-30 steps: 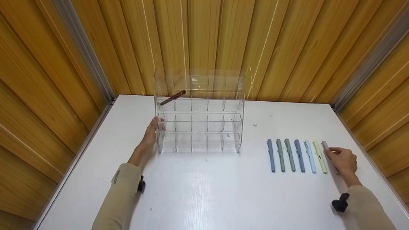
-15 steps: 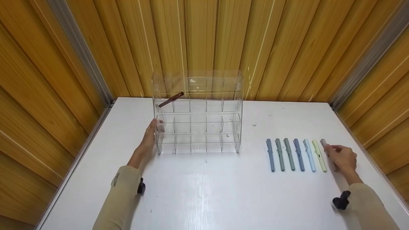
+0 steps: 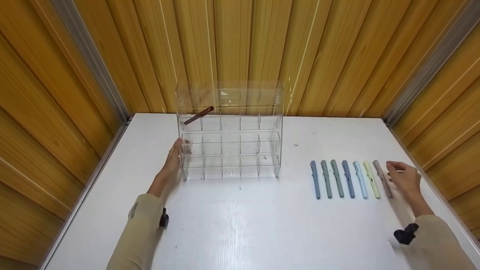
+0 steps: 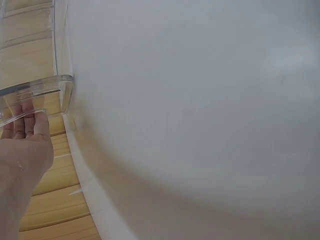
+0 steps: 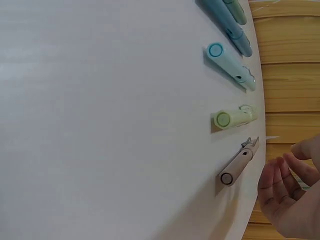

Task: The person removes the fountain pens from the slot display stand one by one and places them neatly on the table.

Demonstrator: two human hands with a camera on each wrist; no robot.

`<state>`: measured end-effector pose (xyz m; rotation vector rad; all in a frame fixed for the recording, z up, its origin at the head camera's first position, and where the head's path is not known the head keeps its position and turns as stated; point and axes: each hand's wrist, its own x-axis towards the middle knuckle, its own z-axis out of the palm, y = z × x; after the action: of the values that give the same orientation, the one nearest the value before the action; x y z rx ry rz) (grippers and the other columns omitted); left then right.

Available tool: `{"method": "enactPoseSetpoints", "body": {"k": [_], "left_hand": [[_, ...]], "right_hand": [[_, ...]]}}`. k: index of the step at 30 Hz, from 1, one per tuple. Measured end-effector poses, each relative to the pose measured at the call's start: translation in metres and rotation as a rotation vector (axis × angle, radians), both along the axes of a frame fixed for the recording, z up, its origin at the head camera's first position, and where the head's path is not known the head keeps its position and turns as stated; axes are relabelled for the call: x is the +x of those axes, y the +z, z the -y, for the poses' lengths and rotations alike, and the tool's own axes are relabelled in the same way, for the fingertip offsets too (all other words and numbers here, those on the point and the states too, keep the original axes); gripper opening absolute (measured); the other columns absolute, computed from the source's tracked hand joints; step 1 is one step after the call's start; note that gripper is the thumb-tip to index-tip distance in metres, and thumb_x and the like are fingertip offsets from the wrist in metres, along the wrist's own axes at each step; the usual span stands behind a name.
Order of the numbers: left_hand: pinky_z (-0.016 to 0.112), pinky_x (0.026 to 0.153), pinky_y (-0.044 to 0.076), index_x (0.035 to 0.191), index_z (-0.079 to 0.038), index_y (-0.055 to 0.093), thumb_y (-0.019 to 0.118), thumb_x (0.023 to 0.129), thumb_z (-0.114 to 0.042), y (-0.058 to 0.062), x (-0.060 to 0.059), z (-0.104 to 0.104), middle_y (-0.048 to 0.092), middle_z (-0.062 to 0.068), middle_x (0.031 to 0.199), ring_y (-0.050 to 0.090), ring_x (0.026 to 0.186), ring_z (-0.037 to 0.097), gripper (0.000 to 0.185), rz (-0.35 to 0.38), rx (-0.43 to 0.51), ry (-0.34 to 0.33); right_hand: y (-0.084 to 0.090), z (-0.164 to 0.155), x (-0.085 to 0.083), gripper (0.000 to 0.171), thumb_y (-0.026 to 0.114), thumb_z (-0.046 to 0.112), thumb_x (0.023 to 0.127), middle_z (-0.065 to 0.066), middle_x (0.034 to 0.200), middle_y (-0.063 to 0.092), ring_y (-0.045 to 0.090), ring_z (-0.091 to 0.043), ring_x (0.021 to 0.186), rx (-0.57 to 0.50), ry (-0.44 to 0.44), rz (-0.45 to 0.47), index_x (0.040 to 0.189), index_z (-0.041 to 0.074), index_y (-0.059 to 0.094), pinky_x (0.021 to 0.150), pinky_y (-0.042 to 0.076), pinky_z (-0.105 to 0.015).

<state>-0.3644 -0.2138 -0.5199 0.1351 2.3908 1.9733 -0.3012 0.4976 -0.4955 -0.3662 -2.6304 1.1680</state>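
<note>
A clear acrylic pen rack (image 3: 231, 155) with rows of small compartments stands at the back of the table. My left hand (image 3: 172, 161) rests against its left side; the fingers (image 4: 40, 122) show partly through the clear plastic in the left wrist view. One dark-red pen (image 3: 198, 115) leans slantwise in the rack's upper left. At the right, several capped pens lie in a row, ending in a greyish-pink pen (image 3: 383, 179) beside a pale yellow pen (image 3: 372, 180). Just right of the pink pen, my right hand (image 3: 407, 180) hovers with loosely bent fingers and holds nothing.
Further left in the row lie a light blue pen (image 3: 360, 180), a dark blue pen (image 3: 348, 179), two grey-green pens and a grey-blue pen (image 3: 315, 180). Wood-patterned walls (image 3: 232, 45) enclose the white table (image 3: 232, 221) at the back and sides.
My right hand has let go of the greyish-pink pen and moved slightly right of it, leaving the pen lying at the row's end. The left hand stays at the rack.
</note>
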Motion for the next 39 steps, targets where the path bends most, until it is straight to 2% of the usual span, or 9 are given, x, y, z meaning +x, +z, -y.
{"method": "enactPoseSetpoints", "body": {"k": [3,5,6,12,15,19,28,35,39], "left_hand": [[0.063,0.131,0.004,0.169,-0.007,0.001,0.008,0.107,-0.065,0.001,-0.001,0.001,0.005,0.023,0.174,0.004,0.163,0.043,0.085,0.003,-0.019,-0.005],[0.062,0.131,0.000,0.169,-0.009,-0.004,0.006,0.107,-0.065,0.001,-0.001,0.002,-0.003,0.020,0.176,-0.004,0.163,0.040,0.084,0.002,-0.029,-0.007],[0.062,0.131,0.001,0.168,-0.008,-0.004,0.007,0.108,-0.064,0.001,-0.002,0.002,-0.002,0.020,0.176,-0.003,0.163,0.041,0.083,0.001,-0.025,-0.006],[0.060,0.131,0.010,0.168,-0.005,0.007,0.010,0.110,-0.059,0.000,-0.002,0.002,0.016,0.024,0.171,0.016,0.160,0.043,0.080,0.001,0.004,0.001],[0.061,0.132,0.007,0.169,-0.007,0.000,0.008,0.110,-0.059,0.001,-0.001,0.002,0.009,0.024,0.174,0.009,0.162,0.043,0.079,0.004,-0.001,-0.002],[0.063,0.131,0.005,0.169,-0.008,-0.003,0.008,0.110,-0.058,0.001,-0.001,0.002,0.006,0.025,0.174,0.009,0.161,0.045,0.078,0.005,0.004,-0.008],[0.064,0.130,0.006,0.169,-0.009,-0.001,0.007,0.107,-0.067,0.001,-0.003,0.000,0.011,0.024,0.174,0.011,0.161,0.045,0.085,-0.001,-0.016,-0.001],[0.063,0.131,0.010,0.169,-0.009,-0.003,0.009,0.106,-0.068,-0.002,-0.002,-0.001,0.008,0.024,0.174,0.011,0.161,0.046,0.087,0.005,0.001,-0.011],[0.066,0.130,0.008,0.169,-0.010,0.003,0.008,0.107,-0.066,0.000,0.000,-0.001,0.009,0.023,0.174,0.009,0.162,0.045,0.084,0.017,-0.005,-0.008]], "right_hand": [[0.007,0.008,-0.003,0.046,0.053,0.023,0.109,0.027,0.087,0.059,0.059,0.013,0.074,-0.014,0.034,-0.066,0.134,-0.015,0.059,0.065,0.057,-0.011],[0.012,0.013,-0.004,0.045,0.054,0.021,0.108,0.035,0.083,0.056,0.060,0.014,0.074,-0.036,0.052,-0.092,0.133,-0.016,0.060,0.066,0.058,-0.012],[0.013,0.016,-0.004,0.045,0.054,0.021,0.109,0.037,0.082,0.054,0.059,0.014,0.074,-0.042,0.060,-0.090,0.134,-0.016,0.059,0.066,0.058,-0.012],[0.022,0.036,-0.006,0.047,0.053,0.025,0.110,0.033,0.084,0.058,0.060,0.012,0.078,-0.093,0.080,-0.035,0.138,-0.012,0.057,0.070,0.058,-0.012],[0.026,0.048,-0.008,0.048,0.053,0.026,0.110,0.032,0.086,0.059,0.062,0.010,0.081,-0.109,0.106,-0.030,0.140,-0.012,0.056,0.072,0.058,-0.011],[0.030,0.063,-0.010,0.049,0.053,0.027,0.111,0.033,0.090,0.059,0.062,0.010,0.084,-0.110,0.162,-0.034,0.143,-0.010,0.055,0.073,0.057,-0.010],[0.043,0.100,-0.011,0.050,0.053,0.028,0.112,0.030,0.096,0.062,0.065,0.007,0.088,-0.141,0.273,-0.031,0.144,-0.009,0.053,0.078,0.057,-0.011],[0.054,0.130,-0.008,0.051,0.056,0.032,0.110,0.022,0.104,0.066,0.066,0.006,0.093,-0.175,0.326,-0.003,0.147,-0.004,0.054,0.085,0.058,-0.013],[0.058,0.146,-0.007,0.048,0.056,0.028,0.110,0.022,0.104,0.067,0.066,0.004,0.094,-0.198,0.372,-0.007,0.146,-0.003,0.055,0.083,0.058,-0.014]]}}
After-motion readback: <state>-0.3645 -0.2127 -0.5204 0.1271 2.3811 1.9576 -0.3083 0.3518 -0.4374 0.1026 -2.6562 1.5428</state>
